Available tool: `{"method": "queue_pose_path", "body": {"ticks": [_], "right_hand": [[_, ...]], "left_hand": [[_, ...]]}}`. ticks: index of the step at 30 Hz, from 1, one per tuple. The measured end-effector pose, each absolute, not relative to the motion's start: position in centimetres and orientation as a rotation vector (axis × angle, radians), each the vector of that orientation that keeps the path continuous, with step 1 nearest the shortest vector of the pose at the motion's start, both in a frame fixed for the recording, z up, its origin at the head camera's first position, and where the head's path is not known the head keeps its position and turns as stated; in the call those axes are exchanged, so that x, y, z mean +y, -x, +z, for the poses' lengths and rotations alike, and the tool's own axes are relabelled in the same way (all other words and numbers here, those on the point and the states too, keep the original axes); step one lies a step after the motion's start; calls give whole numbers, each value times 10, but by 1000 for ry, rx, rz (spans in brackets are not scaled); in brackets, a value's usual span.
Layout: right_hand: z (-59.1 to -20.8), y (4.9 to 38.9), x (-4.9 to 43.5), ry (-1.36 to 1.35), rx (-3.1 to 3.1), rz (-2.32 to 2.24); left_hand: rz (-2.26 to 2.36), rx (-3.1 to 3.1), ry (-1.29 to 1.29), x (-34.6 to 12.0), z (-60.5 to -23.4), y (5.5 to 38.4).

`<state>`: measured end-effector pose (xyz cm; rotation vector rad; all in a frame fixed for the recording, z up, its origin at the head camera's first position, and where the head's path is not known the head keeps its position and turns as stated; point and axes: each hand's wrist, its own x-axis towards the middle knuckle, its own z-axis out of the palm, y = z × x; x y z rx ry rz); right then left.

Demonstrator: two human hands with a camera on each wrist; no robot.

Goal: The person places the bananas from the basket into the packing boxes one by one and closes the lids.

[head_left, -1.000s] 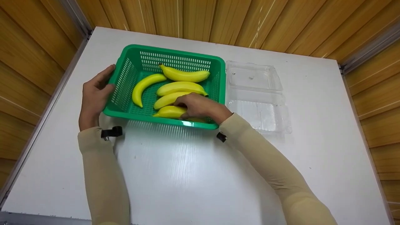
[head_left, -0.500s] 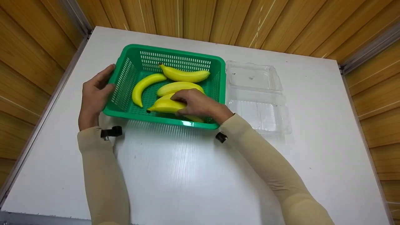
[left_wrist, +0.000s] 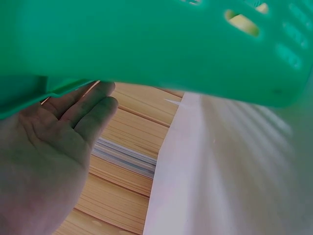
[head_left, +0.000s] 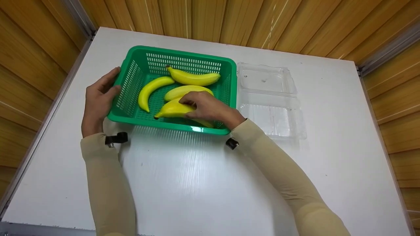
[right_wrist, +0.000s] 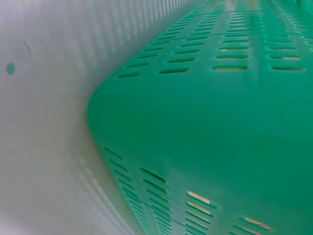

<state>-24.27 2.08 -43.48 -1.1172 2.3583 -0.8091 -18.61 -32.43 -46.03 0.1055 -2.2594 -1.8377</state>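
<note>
In the head view, several yellow bananas lie in a green basket [head_left: 154, 124] with slotted walls. My right hand [head_left: 206, 106] reaches over the near right corner and pinches one banana [head_left: 170, 109] between thumb and fingers, its dark stem end pointing left. Beneath this hand another banana [head_left: 205, 123] shows in part. Just behind lies a further banana [head_left: 187, 91]. A curved banana [head_left: 151, 91] rests at the left, and one more banana [head_left: 193, 78] lies along the back wall. At the basket's left side, my left hand [head_left: 98, 98] rests against the rim, fingers extended in the left wrist view.
A clear plastic clamshell box [head_left: 267, 121] stands with its lid raised back, right beside the basket on the white table [head_left: 197, 183]. Wood-patterned panels [head_left: 210, 19] border the table at the back and sides. The basket wall [right_wrist: 210, 117] fills most of the right wrist view.
The pinched banana has come up and left, over the one behind it, as my right hand rose slightly. Since half a second ago it has barely moved. My left hand stays at the basket.
</note>
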Motion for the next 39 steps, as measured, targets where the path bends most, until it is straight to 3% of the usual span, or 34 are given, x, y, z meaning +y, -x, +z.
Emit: {"method": "queue_pose_path", "body": {"ticks": [39], "right_hand": [[-402,239,54,1191,2452,-1244]], "left_hand": [[-1802,-2271,-87,-325,-461,186]]}}
